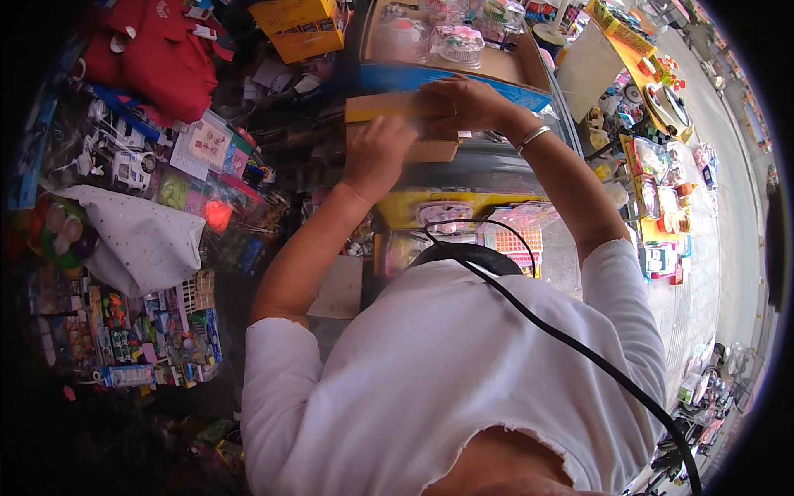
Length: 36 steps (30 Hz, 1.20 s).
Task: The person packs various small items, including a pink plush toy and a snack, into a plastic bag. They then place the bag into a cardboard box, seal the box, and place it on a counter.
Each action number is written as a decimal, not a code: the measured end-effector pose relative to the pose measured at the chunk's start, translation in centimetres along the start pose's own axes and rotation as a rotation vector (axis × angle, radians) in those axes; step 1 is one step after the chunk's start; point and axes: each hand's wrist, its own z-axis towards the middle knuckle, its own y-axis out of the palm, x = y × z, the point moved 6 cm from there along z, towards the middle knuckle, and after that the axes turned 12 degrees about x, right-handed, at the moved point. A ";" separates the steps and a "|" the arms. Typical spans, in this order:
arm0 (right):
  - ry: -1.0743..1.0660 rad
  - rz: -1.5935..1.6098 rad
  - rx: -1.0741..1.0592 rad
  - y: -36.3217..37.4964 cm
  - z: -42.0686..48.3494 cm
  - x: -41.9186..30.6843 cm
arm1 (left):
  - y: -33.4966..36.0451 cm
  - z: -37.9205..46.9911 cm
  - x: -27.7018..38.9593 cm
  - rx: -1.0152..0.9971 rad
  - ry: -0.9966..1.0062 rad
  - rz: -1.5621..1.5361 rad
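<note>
A small cardboard box (363, 111), brown with a yellow band, lies across the glass counter before me. My left hand (379, 155) has its fingers curled over the near side of this box. At the box's right end is my right hand (468, 102), gripping it from above, with a silver bangle (533, 137) on the wrist. Both hands and the box's middle are blurred, so the fingertips are hard to make out. Just beyond stands a blue-sided cardboard tray (521, 93) holding several clear plastic containers (458, 46).
An orange display box (304, 31) stands at the upper left near a red cloth item (164, 56). Packaged toys and a white pouch (146, 239) crowd the left side. A black cable (577, 344) crosses my shirt. Goods tables (664, 186) line the pavement at right.
</note>
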 end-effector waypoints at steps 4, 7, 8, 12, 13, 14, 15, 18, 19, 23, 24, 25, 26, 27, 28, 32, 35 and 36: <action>-0.158 -0.288 0.041 0.7 0.6 -1.9 | 0.1 -1.5 0.3 0.116 -0.022 0.047; -0.201 -0.404 0.028 1.3 1.2 -2.0 | 0.1 -2.4 0.7 0.169 -0.075 0.059; -0.218 -0.430 0.024 1.5 1.5 -1.7 | -0.1 -2.8 0.9 0.194 -0.087 0.067; -0.181 -0.200 0.186 0.4 3.2 1.1 | -0.7 -4.2 1.4 0.186 -0.141 -0.106; -0.080 -0.114 0.143 0.7 3.9 2.6 | -0.9 -4.1 1.0 0.181 -0.157 -0.168; -0.047 -0.001 0.141 0.9 4.5 3.6 | -1.0 -4.0 0.6 0.177 -0.173 -0.229; 0.034 0.085 0.134 1.2 5.0 4.7 | -0.6 -3.7 -0.7 0.118 -0.320 -0.295; 0.245 0.270 0.177 1.7 5.2 6.6 | 0.9 -2.3 -4.8 -0.065 -0.697 -0.279; 0.377 0.325 0.177 2.2 4.7 6.9 | 0.6 -1.5 -5.4 -0.063 -0.669 -0.184; 0.240 -0.061 0.448 0.4 2.1 3.0 | 0.6 -0.1 -6.9 -0.138 -0.733 0.107; 0.325 -0.126 0.388 0.8 1.6 2.3 | 0.7 -0.1 -7.2 -0.167 -0.766 0.158; 0.354 -0.173 0.358 1.3 1.1 1.4 | 0.9 -0.2 -7.3 -0.194 -0.795 0.147; 0.393 -0.219 0.331 2.0 0.5 0.5 | 1.3 -0.4 -7.5 -0.230 -0.823 0.140; 0.421 -0.259 0.300 2.5 0.2 -0.2 | 1.6 -0.6 -7.6 -0.263 -0.843 0.133; 0.478 -0.267 0.222 2.9 0.1 -0.2 | 1.6 -0.8 -7.5 -0.237 -0.844 0.118; 0.391 -0.247 0.272 2.6 0.1 -0.6 | 1.1 -1.3 -7.2 -0.056 -0.784 0.079; 0.290 0.091 0.357 1.7 -0.7 0.3 | 0.8 -2.3 -8.4 -0.001 -0.902 -0.006; 0.436 0.424 0.299 2.0 -1.3 1.7 | 1.0 -2.8 -9.0 -0.004 -0.973 -0.046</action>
